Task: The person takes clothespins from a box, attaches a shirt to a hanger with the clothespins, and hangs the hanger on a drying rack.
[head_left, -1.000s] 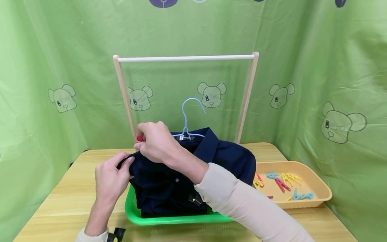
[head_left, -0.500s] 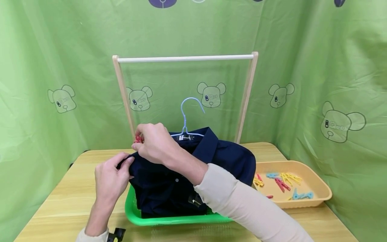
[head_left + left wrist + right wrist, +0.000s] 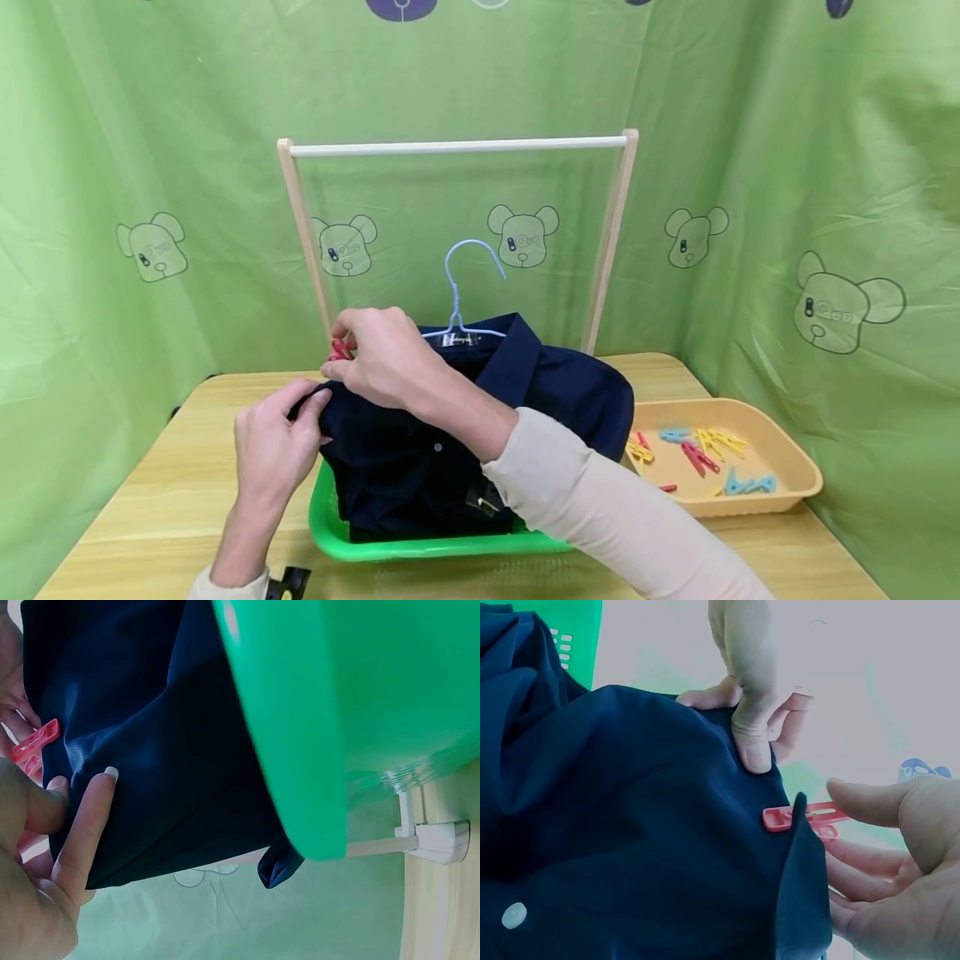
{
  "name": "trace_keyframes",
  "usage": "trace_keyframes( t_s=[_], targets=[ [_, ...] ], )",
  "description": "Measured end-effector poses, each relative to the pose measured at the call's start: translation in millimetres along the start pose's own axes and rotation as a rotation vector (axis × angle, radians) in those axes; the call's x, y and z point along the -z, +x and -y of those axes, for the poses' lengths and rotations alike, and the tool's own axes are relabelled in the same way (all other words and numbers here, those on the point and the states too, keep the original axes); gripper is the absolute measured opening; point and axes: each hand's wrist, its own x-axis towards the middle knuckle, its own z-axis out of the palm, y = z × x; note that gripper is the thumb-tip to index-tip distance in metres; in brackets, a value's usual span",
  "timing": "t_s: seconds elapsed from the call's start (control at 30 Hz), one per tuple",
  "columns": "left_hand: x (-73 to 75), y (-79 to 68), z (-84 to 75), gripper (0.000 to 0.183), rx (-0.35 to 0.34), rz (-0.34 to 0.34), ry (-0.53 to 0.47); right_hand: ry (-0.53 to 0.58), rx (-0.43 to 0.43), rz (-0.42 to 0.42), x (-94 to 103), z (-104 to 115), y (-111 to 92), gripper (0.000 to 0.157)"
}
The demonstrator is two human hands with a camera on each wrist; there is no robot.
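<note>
At lower centre of the head view, the dark shirt (image 3: 423,454) is pinched at its left-hand edge by the left hand (image 3: 273,433). By the right hand (image 3: 388,357), just above, the red clothespin (image 3: 341,350) is pinched, its long axis laid across the shirt's edge.

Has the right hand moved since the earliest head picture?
Yes: the right hand has shifted slightly left and down, judged against the left rack post.
</note>
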Motion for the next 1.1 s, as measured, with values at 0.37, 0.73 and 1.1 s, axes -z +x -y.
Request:
trace_keyframes(
  t_s=[0.37, 0.73, 1.1],
  targets=[
    [0.2, 0.1, 0.1, 0.009, 0.012, 0.004, -0.008, -0.009, -0.002, 0.009, 0.9, 0, 0, 0.017],
    [1.1, 0.7, -0.2, 0.011, 0.030, 0.026, -0.013, 0.015, -0.042, 0.013, 8.9, -2, -2, 0.029],
    [0.4, 0.8, 1.6, 0.011, 0.057, 0.043, -0.008, 0.107, -0.023, -0.047, 14.4, -11, -10, 0.032]
  ],
)
